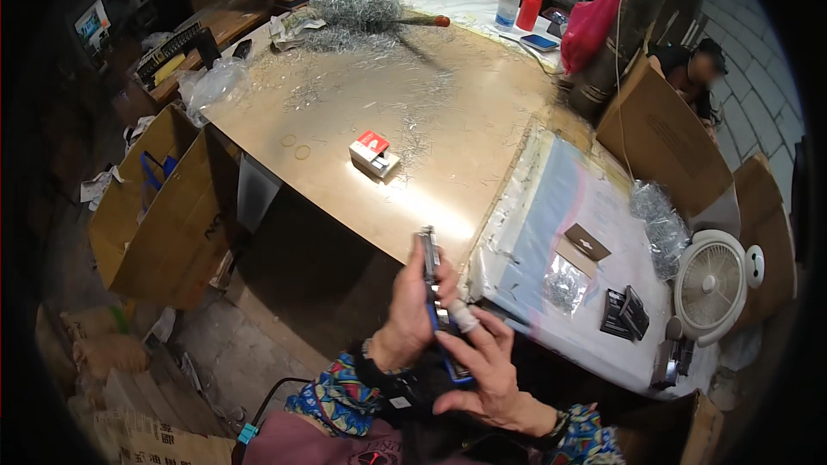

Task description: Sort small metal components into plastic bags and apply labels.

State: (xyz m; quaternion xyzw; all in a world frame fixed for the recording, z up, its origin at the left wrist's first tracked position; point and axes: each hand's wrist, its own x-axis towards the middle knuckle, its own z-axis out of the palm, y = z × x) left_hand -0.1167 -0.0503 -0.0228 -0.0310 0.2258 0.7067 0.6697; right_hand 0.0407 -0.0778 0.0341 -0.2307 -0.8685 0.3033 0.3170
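My left hand (410, 310) is closed around a long narrow tool (428, 251) with a silvery metal end and a blue-and-black body. The tool tilts up toward the table's near edge; its exact kind I cannot make out. Alongside its lower part lies my right hand (493, 372), fingers stretched and spread, a white wrap on one finger. Its fingertips reach over the blue part, and I see no grip there. Beyond both hands, a small red-and-white box (374, 155) rests on the tan tabletop (336, 194).
A heap of thin metal pieces (355, 7) covers the table's far side, with many scattered around. At right are a white fan (710, 284), black packets (625, 313) and a clear bag (659, 220). A cardboard box (164, 215) stands at left. Another person (689, 73) is at far right.
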